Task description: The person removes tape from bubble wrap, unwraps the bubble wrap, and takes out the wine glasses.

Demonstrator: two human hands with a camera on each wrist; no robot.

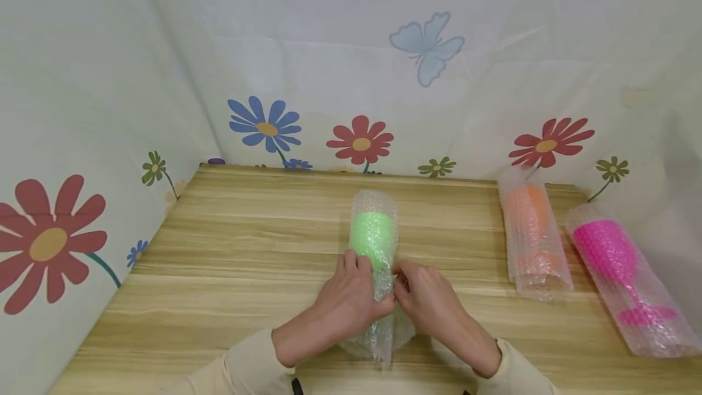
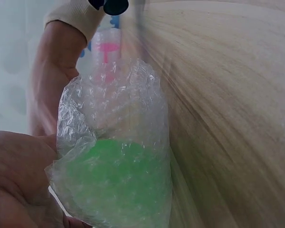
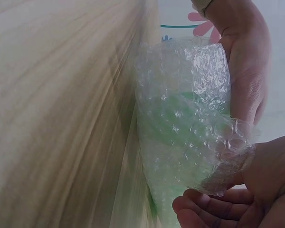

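Note:
A bright green goblet (image 1: 374,233) lies on the table inside clear bubble wrap (image 1: 382,346), its bowl toward the far side. My left hand (image 1: 351,294) lies across the roll from the left, fingers bent over the wrapped goblet and thumb along the top. From the right, my right hand (image 1: 430,297) pinches the loose edge of the wrap near the middle of the roll. In the right wrist view, crinkled film (image 3: 228,156) sits at the right hand's fingers. The left wrist view shows green plastic (image 2: 123,185) through the wrap, beside the left palm (image 2: 19,185).
To the right lie an orange goblet (image 1: 534,224) and a pink goblet (image 1: 609,255), each rolled in bubble wrap. The wood-grain table (image 1: 236,249) meets a white cloth wall (image 1: 318,66) printed with flowers at its back and left.

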